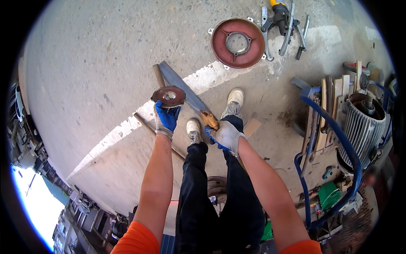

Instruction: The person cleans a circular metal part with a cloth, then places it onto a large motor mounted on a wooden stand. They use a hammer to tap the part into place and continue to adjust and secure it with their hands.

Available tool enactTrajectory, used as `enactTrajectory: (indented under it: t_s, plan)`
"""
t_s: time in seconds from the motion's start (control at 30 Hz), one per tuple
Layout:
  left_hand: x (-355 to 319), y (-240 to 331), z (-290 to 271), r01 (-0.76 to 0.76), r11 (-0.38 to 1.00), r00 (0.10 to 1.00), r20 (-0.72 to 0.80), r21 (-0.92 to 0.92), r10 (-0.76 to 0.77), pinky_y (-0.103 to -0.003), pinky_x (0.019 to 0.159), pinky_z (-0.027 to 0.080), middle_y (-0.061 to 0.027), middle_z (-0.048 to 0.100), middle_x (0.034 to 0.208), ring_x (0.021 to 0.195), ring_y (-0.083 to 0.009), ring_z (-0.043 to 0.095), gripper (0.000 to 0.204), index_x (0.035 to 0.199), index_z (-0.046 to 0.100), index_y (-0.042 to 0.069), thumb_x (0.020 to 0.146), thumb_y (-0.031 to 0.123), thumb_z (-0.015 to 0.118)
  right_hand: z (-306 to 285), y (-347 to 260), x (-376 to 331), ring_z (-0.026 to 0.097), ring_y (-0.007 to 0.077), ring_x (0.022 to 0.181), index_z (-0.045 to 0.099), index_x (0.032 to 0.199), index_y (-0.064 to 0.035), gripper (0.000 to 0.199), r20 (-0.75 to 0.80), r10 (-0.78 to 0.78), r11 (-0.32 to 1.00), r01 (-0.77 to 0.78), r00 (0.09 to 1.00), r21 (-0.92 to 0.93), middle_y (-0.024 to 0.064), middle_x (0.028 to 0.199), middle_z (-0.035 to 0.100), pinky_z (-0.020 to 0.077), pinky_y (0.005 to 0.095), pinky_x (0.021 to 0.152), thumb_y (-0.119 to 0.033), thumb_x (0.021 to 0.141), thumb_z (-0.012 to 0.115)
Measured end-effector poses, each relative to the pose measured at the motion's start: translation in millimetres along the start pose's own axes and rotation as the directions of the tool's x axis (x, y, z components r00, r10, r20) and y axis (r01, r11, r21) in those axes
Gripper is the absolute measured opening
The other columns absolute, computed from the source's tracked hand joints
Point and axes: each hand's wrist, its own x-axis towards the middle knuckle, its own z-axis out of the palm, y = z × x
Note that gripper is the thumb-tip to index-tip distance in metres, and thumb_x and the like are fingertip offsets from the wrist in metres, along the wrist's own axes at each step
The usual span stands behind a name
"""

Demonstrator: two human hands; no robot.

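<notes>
My left hand (pixel 167 118), in a grey glove with a blue palm, grips a round reddish-brown flange cover (pixel 174 97) with a hole in its middle. It holds the cover by its near edge, above the floor. My right hand (pixel 227 134), gloved alike, is closed around a tool with a worn brownish-gold head (pixel 209 120); what seems to be its thin handle shows behind the wrist. I cannot make out the tool's exact kind. Beyond the head, a long grey-blue metal bar (pixel 182 87) slants away to the far left.
A large red-brown motor end cover (pixel 218 42) lies on the concrete floor, beside a puller with metal jaws (pixel 281 23). Two rods (pixel 146 125) (pixel 158 76) lie near the cover. At right stand a blue tubular frame (pixel 338 135), wooden strips (pixel 323 106) and a finned motor housing (pixel 361 127).
</notes>
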Motion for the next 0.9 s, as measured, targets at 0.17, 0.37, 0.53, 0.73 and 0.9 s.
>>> enactTrajectory:
  t_s: [0.17,0.37,0.53,0.73,0.9]
  plan:
    - [-6,2,-6,0.000,1.000,1.000,0.021,-0.029,0.001,-0.038,0.089,0.046,-0.0017,0.057,0.118,0.105,-0.0224,0.055,0.052,0.121,0.051,0.018,0.079,0.049,0.056,11,3,0,0.052,0.0116,0.045,0.062,0.088,-0.0034,0.031,0.066,-0.008,0.997,0.003,0.998,0.075,0.0041,0.064,0.061,0.0439,0.0253,0.042,-0.034,0.089,0.057]
    - [-17,-3,-17,-0.036,0.996,0.999,-0.039,-0.079,0.033,-0.037,0.088,0.046,-0.0013,0.057,0.115,0.102,-0.0215,0.055,0.050,0.119,0.051,0.021,0.077,0.048,0.058,22,-25,-13,0.050,0.0099,0.045,0.064,0.087,-0.0042,0.030,0.113,0.015,0.996,-0.025,0.993,0.089,0.0033,0.063,0.061,0.0433,0.0253,0.043,-0.033,0.089,0.057]
    - [-18,-3,-22,-0.015,0.992,0.999,-0.051,-0.125,0.009,-0.037,0.086,0.047,-0.0010,0.057,0.115,0.102,-0.0208,0.055,0.049,0.118,0.052,0.022,0.076,0.047,0.059,33,-14,-3,0.058,0.0214,0.049,0.059,0.104,-0.0067,0.036,0.017,-0.014,0.997,0.013,1.000,0.076,0.0125,0.069,0.063,0.0470,0.0319,0.047,-0.036,0.083,0.061]
    - [-24,3,-27,-0.027,0.993,0.999,-0.043,-0.117,0.023,-0.038,0.091,0.046,-0.0016,0.055,0.119,0.105,-0.0221,0.055,0.052,0.120,0.052,0.019,0.076,0.046,0.059,33,-16,-4,0.060,0.0188,0.050,0.062,0.091,0.0033,0.040,0.167,0.030,0.995,-0.045,0.986,0.086,0.0119,0.068,0.063,0.0479,0.0319,0.048,-0.036,0.084,0.061]
    - [-24,4,-25,-0.034,0.990,0.999,-0.021,-0.135,0.031,-0.041,0.093,0.046,-0.0037,0.055,0.120,0.106,-0.0239,0.055,0.052,0.120,0.051,0.017,0.076,0.046,0.058,26,-8,-3,0.061,0.0221,0.053,0.063,0.086,0.0015,0.036,0.072,0.049,0.993,-0.057,0.996,0.103,0.0120,0.062,0.061,0.0489,0.0331,0.051,-0.035,0.084,0.060]
